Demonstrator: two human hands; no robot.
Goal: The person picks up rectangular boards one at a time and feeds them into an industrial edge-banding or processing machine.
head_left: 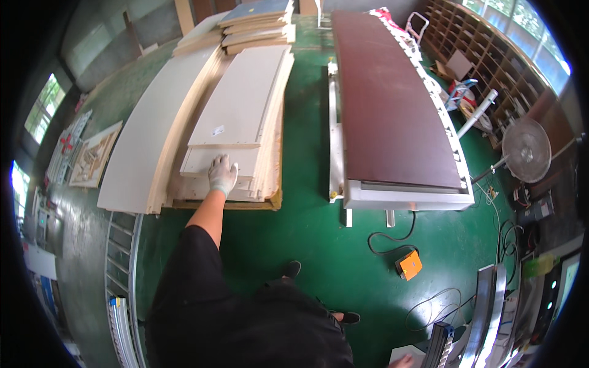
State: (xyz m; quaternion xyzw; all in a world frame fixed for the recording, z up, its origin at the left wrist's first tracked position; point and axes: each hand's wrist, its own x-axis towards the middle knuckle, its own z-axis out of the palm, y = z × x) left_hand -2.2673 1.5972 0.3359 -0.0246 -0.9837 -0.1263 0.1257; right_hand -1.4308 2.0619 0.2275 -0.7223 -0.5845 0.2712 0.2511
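A glossy green floor (307,245) fills the middle of the frame. At upper right stands a long machine bed (392,104) with a dark brown top and a white frame. Along the right edge runs a wooden pigeonhole shelf (485,43) beneath bright windows (540,43). Below it, at right, a round pedestal fan (526,150) stands. An orange foot switch (409,264) with a black cable lies on the floor at lower right. More windows (43,107) glow at the left edge, and metal rails (119,276) curve along the lower left.
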